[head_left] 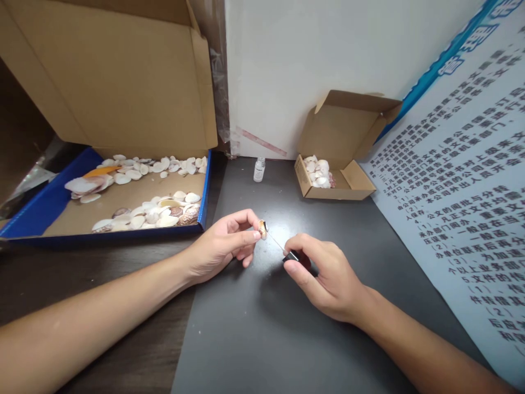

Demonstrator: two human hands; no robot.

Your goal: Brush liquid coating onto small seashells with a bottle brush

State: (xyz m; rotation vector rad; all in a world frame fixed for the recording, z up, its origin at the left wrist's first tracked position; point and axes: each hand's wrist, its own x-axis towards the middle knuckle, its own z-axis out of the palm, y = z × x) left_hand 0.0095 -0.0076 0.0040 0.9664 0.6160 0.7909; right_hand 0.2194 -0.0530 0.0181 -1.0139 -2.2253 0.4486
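Between thumb and fingers, my left hand [227, 239] pinches a small brownish shell [263, 229] above the dark grey mat. A dark patch shows on the shell's right side. My right hand [324, 271], to the right, grips a black cap [291, 256] from which a thin brush or rod [275, 239] points up and left. The rod's tip is at the shell; whether it touches is too small to tell. Behind the hands, a small uncapped bottle [259, 169] with a white label stands upright on the mat.
An open blue-edged box [202, 191] of many shells lies at the left, its cardboard lid raised. A small open cardboard box [361, 191] with pale shells stands at the back right. A white panel [328, 49] rises behind; a printed sheet [463, 208] lies along the right.
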